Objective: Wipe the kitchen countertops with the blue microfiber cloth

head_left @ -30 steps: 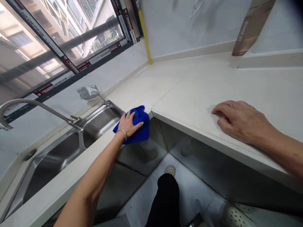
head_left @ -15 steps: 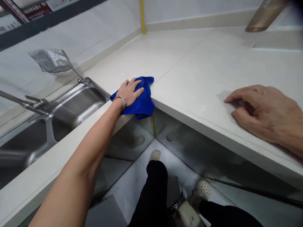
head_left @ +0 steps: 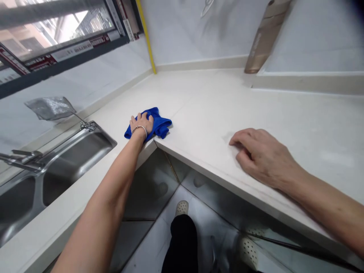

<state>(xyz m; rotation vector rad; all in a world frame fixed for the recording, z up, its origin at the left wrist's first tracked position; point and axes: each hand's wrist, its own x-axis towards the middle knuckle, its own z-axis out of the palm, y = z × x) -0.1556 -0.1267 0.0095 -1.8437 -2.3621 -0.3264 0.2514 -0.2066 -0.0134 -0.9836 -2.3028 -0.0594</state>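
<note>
My left hand (head_left: 141,124) presses down on a crumpled blue cloth (head_left: 156,120), fingers bent and slightly spread over it. The cloth lies on the white countertop (head_left: 204,106), right by its inner corner, and a silver bracelet circles that wrist. Farther right, my right hand (head_left: 261,155) rests on its side on the same countertop near the front edge. Its fingers curl loosely with a gap between thumb and forefinger, and I see nothing held in them.
A double steel sink (head_left: 71,163) with a faucet (head_left: 22,161) is on the left. Behind it hangs a silvery plastic-like packet (head_left: 51,108). A yellow pipe (head_left: 147,38) runs down the corner; a brown bottle-like container (head_left: 264,41) stands by the back wall.
The cloth, which hung over the counter's inner corner, now lies on top, moved back from the edge by my left hand. My view has tilted up; my right hand stays in place.
</note>
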